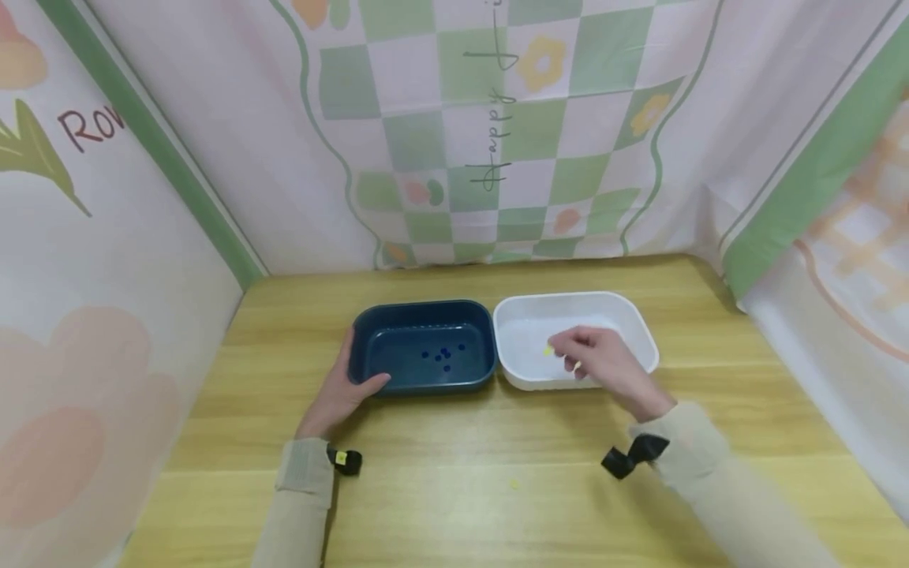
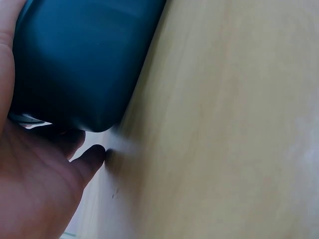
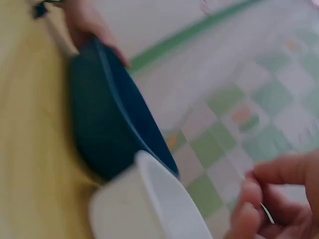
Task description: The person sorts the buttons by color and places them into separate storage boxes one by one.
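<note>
My left hand (image 1: 339, 398) grips the left end of a dark blue tray (image 1: 398, 385), thumb over the front rim and fingers along the outside. Several small dark blue pieces (image 1: 438, 358) lie scattered on its floor. Over the white tray (image 1: 521, 379) is my right hand (image 1: 604, 359), fingers curled, thumb and index fingertips together. At those fingertips shows a small yellow piece (image 1: 548, 350), seemingly pinched; the right wrist view does not show it clearly. Another yellow bit (image 1: 577, 365) appears below the curled fingers. The left wrist view shows the blue tray's outer wall (image 2: 84, 64) beside my fingers.
Both trays stand side by side on a wood-grain table (image 1: 440, 505). A faint small yellow piece (image 1: 514, 483) lies on the table in front of them. A checked curtain (image 1: 469, 142) hangs behind, with printed cloth on both sides.
</note>
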Available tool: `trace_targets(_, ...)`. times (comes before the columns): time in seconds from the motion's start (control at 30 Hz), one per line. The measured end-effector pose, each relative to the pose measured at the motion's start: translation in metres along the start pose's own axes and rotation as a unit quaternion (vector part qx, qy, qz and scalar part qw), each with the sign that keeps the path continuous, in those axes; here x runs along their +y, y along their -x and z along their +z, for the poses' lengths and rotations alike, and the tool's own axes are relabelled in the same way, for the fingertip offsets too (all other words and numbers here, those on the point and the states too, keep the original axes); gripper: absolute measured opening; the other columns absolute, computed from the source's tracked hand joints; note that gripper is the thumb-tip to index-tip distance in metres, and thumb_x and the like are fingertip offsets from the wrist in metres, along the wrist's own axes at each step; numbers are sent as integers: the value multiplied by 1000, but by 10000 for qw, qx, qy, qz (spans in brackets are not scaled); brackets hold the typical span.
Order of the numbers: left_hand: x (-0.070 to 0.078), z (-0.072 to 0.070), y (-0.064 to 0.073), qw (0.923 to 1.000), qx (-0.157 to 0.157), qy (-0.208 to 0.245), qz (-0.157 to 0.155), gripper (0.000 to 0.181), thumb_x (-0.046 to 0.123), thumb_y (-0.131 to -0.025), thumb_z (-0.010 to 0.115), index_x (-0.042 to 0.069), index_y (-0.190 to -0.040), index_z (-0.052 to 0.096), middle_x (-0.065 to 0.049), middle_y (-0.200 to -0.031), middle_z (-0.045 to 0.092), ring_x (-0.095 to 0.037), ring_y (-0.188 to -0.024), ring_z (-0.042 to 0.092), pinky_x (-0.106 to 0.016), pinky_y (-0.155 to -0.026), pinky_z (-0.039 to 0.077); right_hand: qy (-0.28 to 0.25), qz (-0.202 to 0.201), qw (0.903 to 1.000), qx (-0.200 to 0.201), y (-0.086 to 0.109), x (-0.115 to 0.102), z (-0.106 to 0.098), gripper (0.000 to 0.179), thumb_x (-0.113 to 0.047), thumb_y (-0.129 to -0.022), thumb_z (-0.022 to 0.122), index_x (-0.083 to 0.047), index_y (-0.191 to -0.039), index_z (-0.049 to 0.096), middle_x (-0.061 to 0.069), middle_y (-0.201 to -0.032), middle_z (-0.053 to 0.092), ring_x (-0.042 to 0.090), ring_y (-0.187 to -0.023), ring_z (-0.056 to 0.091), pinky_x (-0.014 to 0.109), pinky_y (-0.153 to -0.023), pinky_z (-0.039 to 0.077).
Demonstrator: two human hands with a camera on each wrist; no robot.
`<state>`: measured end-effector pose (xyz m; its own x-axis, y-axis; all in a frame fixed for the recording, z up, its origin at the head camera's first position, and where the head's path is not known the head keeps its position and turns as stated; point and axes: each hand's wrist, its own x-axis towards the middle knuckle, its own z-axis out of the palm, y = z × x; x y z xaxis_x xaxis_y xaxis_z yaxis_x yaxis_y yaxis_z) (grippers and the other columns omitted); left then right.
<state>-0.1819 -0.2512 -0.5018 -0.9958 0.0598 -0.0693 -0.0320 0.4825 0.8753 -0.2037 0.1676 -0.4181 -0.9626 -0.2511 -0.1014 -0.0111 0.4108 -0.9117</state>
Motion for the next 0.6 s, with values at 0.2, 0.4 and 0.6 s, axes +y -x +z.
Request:
trace_targets(0.2, 1, -2, 0, 10000, 23, -21, 11, 103, 43, -88, 70, 34, -155, -7, 6, -162, -4, -27, -148, 3, -55, -117, 11, 1859, -1419, 9611, -1470, 44, 5, 54, 13, -26, -91, 69, -14, -96, 69, -6, -85, 65, 9, -74, 59, 25, -65, 53)
trace_targets(0.4, 1, -2, 0, 10000, 12, -93, 19, 103, 44, -88, 70, 37, -154, -8, 5, -162, -4, -28, -148, 3, -55, -117, 11, 3188, -1639, 9083, -2154, 68, 23, 90, 32, -41, -78, 78, -18, -93, 63, -14, -79, 49, 1, -65, 46, 22, -59, 44)
trace_targets(0.6, -1, 0, 1, 9999, 11, -134, 4, 104, 45, -87, 71, 35, -155, -7, 3, -162, -4, -28, -148, 4, -55, -117, 11, 3286, -1819, 9018, -2139, 73, 30, 102, 23, -29, -79, 80, -18, -91, 63, -15, -80, 49, 0, -66, 46, 23, -58, 45)
